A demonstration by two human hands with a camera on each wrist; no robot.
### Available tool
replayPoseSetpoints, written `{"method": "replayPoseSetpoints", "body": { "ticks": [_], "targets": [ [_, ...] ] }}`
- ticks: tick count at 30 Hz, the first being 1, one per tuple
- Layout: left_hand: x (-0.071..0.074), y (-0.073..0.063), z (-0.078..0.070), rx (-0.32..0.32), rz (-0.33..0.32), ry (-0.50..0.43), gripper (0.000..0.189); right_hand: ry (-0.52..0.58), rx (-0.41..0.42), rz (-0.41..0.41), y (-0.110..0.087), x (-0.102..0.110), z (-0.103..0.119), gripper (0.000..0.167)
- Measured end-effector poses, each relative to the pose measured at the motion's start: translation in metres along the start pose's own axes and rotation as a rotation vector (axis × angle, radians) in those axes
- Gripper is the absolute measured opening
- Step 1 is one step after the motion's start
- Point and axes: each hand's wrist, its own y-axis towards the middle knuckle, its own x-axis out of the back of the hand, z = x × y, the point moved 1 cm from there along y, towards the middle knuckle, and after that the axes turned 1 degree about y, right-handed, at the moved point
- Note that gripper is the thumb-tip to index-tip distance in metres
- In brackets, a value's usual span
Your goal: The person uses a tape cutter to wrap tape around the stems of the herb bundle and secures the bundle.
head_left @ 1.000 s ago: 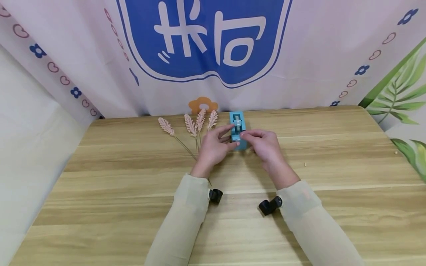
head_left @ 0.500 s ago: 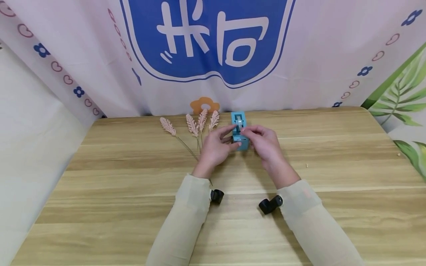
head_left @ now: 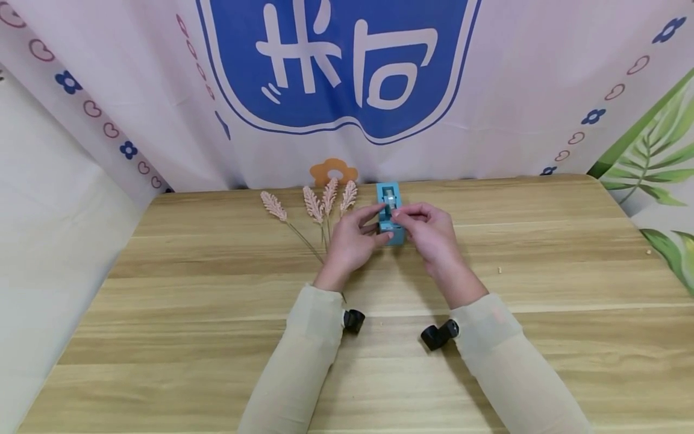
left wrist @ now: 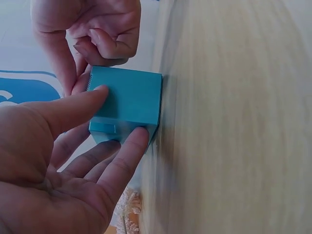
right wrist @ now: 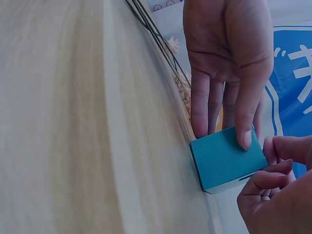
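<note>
A blue tape dispenser [head_left: 397, 237] stands at the back of the table, its clear tape roll [head_left: 390, 199] showing on top. My left hand [head_left: 351, 242] steadies it from the left, thumb on the front end and fingers along the side. In the left wrist view that thumb lies on the dispenser's flat front [left wrist: 134, 97], near the serrated cutter edge [left wrist: 89, 81]. My right hand [head_left: 435, 234] has thumb and index finger pinched together at the tape, between roll and cutter. The tape between these fingertips is hidden. The right wrist view shows the right fingers [right wrist: 263, 183] curled behind the cutter.
Several pink artificial flower stems [head_left: 273, 206] lie left of the dispenser, partly under the left hand and wrist. A printed curtain [head_left: 520, 120] hangs right behind the wooden table [head_left: 190, 337]. A tiny crumb [head_left: 499, 270] lies to the right.
The right fingertips have shifted slightly back from the cutter toward the tape roll. The left hand keeps its hold on the dispenser; the head view has moved a little.
</note>
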Motion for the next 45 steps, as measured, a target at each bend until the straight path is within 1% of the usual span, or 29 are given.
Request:
{"method": "replayPoseSetpoints", "body": {
  "ticks": [5, 10, 12, 16, 19, 24, 30, 34, 37, 41, 45],
  "targets": [
    [-0.001, 0.0, -0.001, -0.008, -0.002, -0.018, 0.059, -0.041, 0.008, -0.006, -0.005, 0.0, 0.004, 0.017],
    [-0.001, 0.001, -0.001, -0.027, 0.007, -0.032, 0.062, -0.07, -0.004, -0.007, -0.012, -0.002, 0.005, 0.016],
    [-0.001, 0.001, 0.0, -0.023, 0.011, -0.043, 0.064, -0.059, -0.013, -0.004, -0.015, -0.002, 0.005, 0.016],
    [-0.002, 0.001, 0.002, -0.003, 0.017, -0.059, 0.068, 0.008, -0.038, -0.007, -0.023, 0.0, 0.003, 0.016],
    [-0.002, 0.002, 0.002, 0.003, 0.015, -0.054, 0.069, 0.051, -0.071, -0.008, -0.028, 0.003, 0.0, 0.016],
    [-0.001, 0.001, 0.002, 0.012, 0.0, -0.037, 0.069, 0.075, -0.109, 0.003, -0.036, 0.007, -0.006, 0.015],
    [0.0, -0.001, 0.003, 0.047, -0.045, -0.064, 0.06, 0.085, -0.092, 0.018, -0.046, 0.009, -0.008, 0.016],
    [0.0, -0.001, 0.003, 0.052, -0.073, -0.062, 0.056, 0.086, -0.089, 0.03, -0.051, 0.011, -0.011, 0.013],
    [0.0, 0.0, 0.004, 0.061, -0.08, -0.055, 0.053, 0.071, -0.088, 0.043, -0.054, 0.012, -0.012, 0.011],
    [-0.001, 0.0, 0.005, 0.072, -0.084, -0.052, 0.053, 0.058, -0.089, 0.061, -0.058, 0.016, -0.014, 0.016],
    [-0.002, 0.001, 0.006, 0.074, -0.088, -0.044, 0.053, 0.082, -0.106, 0.055, -0.061, 0.02, -0.015, 0.02]
  ]
}}
